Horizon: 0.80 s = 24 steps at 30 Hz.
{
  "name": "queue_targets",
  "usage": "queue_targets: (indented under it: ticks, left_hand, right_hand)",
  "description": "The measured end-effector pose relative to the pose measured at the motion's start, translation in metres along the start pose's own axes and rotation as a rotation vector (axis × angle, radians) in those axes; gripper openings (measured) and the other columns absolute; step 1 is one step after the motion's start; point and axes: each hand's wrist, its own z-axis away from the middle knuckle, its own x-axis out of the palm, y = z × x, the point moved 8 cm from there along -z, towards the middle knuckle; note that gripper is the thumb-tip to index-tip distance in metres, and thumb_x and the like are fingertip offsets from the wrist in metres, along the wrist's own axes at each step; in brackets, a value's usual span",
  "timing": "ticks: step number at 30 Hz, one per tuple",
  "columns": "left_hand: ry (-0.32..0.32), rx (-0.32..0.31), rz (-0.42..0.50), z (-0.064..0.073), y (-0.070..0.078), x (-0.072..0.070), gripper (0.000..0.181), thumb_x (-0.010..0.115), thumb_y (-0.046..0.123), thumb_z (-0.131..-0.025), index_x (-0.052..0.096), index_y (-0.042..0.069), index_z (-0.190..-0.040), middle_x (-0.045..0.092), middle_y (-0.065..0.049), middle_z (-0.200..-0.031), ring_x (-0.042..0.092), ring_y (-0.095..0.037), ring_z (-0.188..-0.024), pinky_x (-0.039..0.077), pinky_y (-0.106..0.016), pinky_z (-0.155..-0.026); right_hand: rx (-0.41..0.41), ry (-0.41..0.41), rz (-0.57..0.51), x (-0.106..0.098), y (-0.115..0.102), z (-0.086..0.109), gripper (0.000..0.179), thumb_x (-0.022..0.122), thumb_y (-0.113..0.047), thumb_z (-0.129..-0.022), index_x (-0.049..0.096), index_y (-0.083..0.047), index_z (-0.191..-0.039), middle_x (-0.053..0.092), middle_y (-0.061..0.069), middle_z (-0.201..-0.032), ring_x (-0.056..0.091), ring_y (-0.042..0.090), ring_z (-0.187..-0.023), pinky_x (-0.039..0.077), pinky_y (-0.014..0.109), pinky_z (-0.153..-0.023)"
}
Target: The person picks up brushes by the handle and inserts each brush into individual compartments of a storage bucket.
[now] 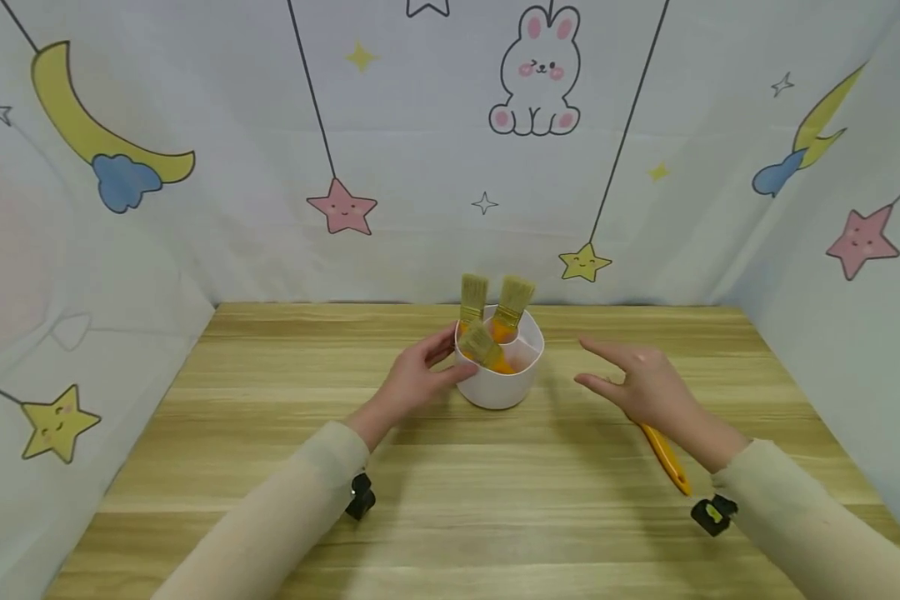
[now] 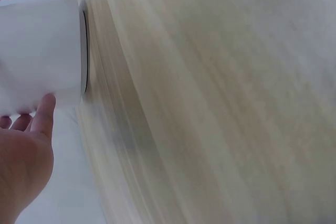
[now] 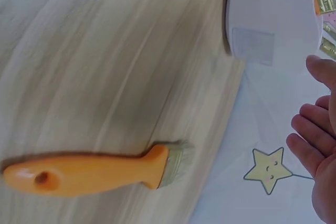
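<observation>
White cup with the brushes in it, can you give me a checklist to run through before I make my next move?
1. Cup upright: ok.
2. Left hand on the cup's side: ok, thumb and fingers touch it.
3. Firmness of that hold: cannot tell from the pictures.
4. Brushes in the cup: ok, three show, bristles above their handles.
5. Right hand free: ok, it holds nothing and is apart from the cup.
6. Loose brush put in with the others: not ok, it lies on the table, untouched.
</observation>
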Motion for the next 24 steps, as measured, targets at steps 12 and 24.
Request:
queue_targets:
  ticks: [12, 24]
  left_hand:
    - [-0.123, 0.005, 0.013, -0.008, -0.002, -0.006, 0.080, 0.080, 0.017, -0.099, 0.038, 0.014, -0.168, 0.041, -0.006, -0.170, 0.045, -0.031, -0.153, 0.038, -0.043, -0.126]
    - [-0.123, 0.024, 0.004, -0.011, 0.000, -0.007, 0.080, 0.080, 0.013, -0.098, 0.039, 0.011, -0.167, 0.042, -0.010, -0.169, 0.046, -0.035, -0.152, 0.038, -0.045, -0.126]
  right_hand:
    - [0.053, -0.122, 0.061, 0.002, 0.029, 0.033, 0.059, 0.088, -0.018, -0.091, 0.067, 0.003, -0.141, 0.074, 0.025, -0.127, 0.075, 0.043, -0.106, 0.063, 0.059, -0.088]
    - [0.163, -0.286, 0.076, 0.015, 0.054, 0.064, 0.061, 0.081, -0.026, -0.098, 0.060, 0.004, -0.148, 0.065, 0.029, -0.141, 0.069, 0.049, -0.118, 0.058, 0.064, -0.096]
